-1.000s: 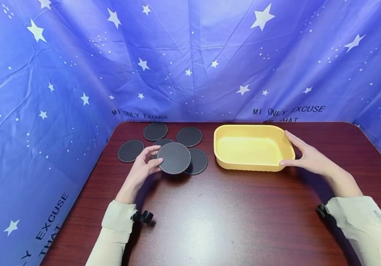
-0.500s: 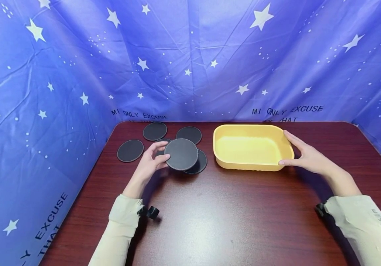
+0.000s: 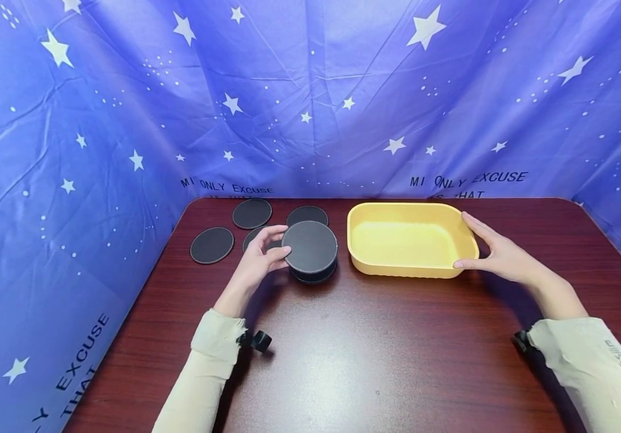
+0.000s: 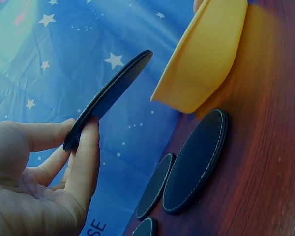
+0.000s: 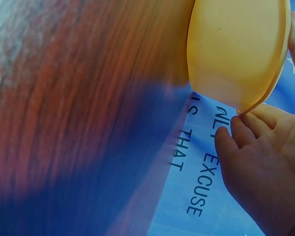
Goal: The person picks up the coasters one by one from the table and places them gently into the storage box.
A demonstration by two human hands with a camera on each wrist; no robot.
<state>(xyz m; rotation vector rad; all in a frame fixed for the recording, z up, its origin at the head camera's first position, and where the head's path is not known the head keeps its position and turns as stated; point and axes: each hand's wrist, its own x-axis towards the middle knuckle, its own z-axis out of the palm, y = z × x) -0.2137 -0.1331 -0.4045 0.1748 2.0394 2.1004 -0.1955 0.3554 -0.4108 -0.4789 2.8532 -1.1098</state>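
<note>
My left hand pinches a round black coaster by its left edge, thumb on top and fingers beneath. In the left wrist view this held coaster is tilted and raised off the table, seen nearly edge-on. Directly below it in the head view, another black coaster lies on the table, mostly covered. My right hand grips the right end of a yellow rectangular bin, thumb at the near corner and fingers at the far one. The right wrist view shows fingers right at the bin's rim.
Several more black coasters lie at the table's back left: one leftmost, one at the back, one behind the held coaster. Another is partly hidden by my left hand. A starry blue curtain borders the dark wooden table.
My left hand has carried the pinched coaster to the right and slightly back, from left of the front coaster to over it. My right hand and the bin have stayed put.
</note>
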